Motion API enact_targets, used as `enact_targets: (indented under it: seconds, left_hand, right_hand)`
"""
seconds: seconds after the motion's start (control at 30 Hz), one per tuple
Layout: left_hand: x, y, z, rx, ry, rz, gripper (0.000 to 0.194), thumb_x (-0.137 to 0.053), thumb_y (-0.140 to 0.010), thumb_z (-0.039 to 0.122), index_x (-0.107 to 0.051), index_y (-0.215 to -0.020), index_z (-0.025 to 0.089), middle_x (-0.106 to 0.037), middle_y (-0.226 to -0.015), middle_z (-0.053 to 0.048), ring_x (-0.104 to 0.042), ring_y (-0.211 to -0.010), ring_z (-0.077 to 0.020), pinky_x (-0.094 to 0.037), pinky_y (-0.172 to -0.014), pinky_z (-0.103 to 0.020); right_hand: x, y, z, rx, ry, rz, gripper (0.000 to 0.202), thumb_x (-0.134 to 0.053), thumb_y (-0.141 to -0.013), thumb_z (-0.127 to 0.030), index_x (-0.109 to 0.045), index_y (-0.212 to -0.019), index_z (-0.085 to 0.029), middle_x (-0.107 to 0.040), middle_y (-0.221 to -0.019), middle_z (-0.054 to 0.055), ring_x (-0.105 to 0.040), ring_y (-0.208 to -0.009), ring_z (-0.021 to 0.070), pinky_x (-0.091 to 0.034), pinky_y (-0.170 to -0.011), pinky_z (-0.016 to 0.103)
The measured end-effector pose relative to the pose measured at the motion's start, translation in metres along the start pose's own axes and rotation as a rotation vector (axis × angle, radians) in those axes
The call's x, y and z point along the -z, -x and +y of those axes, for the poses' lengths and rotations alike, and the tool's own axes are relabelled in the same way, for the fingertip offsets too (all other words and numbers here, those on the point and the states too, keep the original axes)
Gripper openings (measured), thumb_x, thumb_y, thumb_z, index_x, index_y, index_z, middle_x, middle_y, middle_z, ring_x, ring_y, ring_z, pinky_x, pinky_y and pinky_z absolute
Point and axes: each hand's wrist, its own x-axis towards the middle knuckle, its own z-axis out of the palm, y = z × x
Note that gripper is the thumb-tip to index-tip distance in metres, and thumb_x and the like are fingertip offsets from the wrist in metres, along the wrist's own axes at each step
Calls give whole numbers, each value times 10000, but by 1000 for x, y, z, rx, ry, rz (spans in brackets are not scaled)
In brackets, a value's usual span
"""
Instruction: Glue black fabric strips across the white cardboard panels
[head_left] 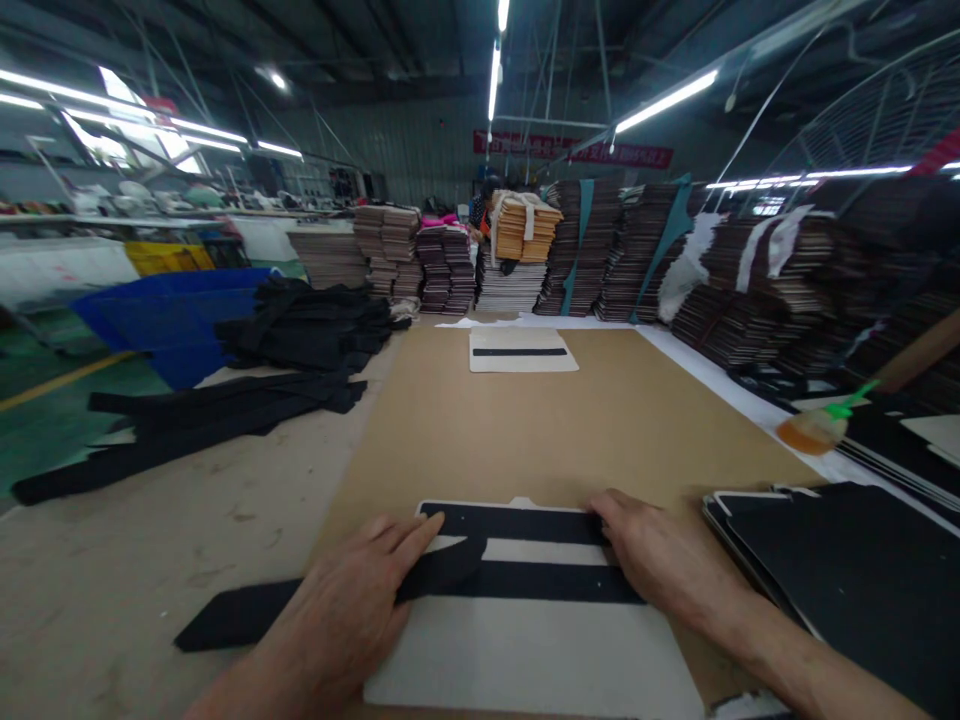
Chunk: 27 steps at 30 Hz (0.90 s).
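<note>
A light grey board (525, 650) lies flat in front of me, with two black strips across it. The upper strip (525, 524) runs along the board's far edge, and the lower strip (547, 581) is parallel to it. My left hand (367, 590) is at the board's left side, fingertips on the upper strip's left end. Another black strip (240, 612) passes beneath this hand, its loose end over the lower strip. My right hand (652, 550) has its fingers pressed together at the upper strip's right end.
A second board (523, 361) with a black strip lies farther up the brown sheet (480, 430). Black strips (300, 325) are heaped at left, black panels (862, 570) at right, near a bottle (814, 430). Stacks of pieces (585, 245) line the back; a person (484, 205) is behind.
</note>
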Motion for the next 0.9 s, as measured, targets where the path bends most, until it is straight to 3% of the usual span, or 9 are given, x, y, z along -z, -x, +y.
enact_targets:
  seconds: [0.07,0.17,0.27,0.33,0.5,0.7,0.8,0.9]
  left_hand:
    - [16,-7,10,-34,-31,-34,726,-463,-756,134,-387,-1471,228,-590,-1350,-85,-504,-1258,-267,-427,-1077,-468]
    - [31,-19,28,-106,-160,-64,653,-473,-809,196,-409,-1459,222,-668,-1130,-135,-590,-1101,-314,-504,-936,-501]
    - [31,-28,42,-133,-274,-50,613,-442,-818,180,-456,-1426,254,-655,-1014,-148,-630,-967,-323,-541,-785,-477]
    - [26,-31,45,-130,-301,-39,598,-435,-810,160,-492,-1397,258,-636,-1029,-153,-631,-959,-317,-538,-775,-460]
    - [19,-24,28,-123,-242,-3,603,-453,-786,157,-506,-1386,199,-589,-1121,-158,-584,-1038,-317,-524,-848,-470]
    - [12,1,1,-72,-79,41,638,-460,-725,95,-545,-1350,192,-580,-1240,-98,-518,-1161,-251,-437,-1041,-424]
    - [2,8,-4,-48,-40,99,683,-453,-701,75,-529,-1369,196,-565,-1327,-81,-475,-1245,-244,-400,-1095,-425]
    - [-6,9,-5,-19,-41,144,688,-459,-699,86,-526,-1377,186,-561,-1361,-86,-466,-1272,-254,-383,-1119,-447]
  right_hand:
    - [3,3,-16,105,211,-47,474,-424,-729,47,-623,-1085,-195,-676,-914,74,-659,-781,199,-449,-663,296]
    - [1,4,-39,216,450,-56,758,-439,-727,48,-473,-1404,-292,-680,-894,89,-669,-711,201,-452,-578,264]
    - [-8,1,-54,255,637,-85,761,-470,-813,-12,-370,-1474,-375,-673,-876,104,-667,-697,209,-458,-553,255]
    - [-12,1,-56,262,695,-114,748,-473,-845,-39,-332,-1488,-393,-668,-910,117,-674,-751,233,-480,-571,273]
    - [-9,10,-39,206,571,-81,690,-417,-838,-18,-416,-1460,-317,-633,-1084,144,-653,-909,277,-535,-632,327]
    - [2,36,13,113,444,1,626,-353,-819,8,-554,-1362,-230,-637,-1125,135,-607,-982,298,-538,-800,432]
    - [-4,52,29,88,263,58,605,-331,-826,-8,-563,-1357,-184,-596,-1273,134,-550,-1137,289,-469,-982,447]
    - [-18,65,25,62,80,95,607,-348,-828,-46,-493,-1411,-130,-517,-1394,136,-457,-1272,265,-340,-1120,433]
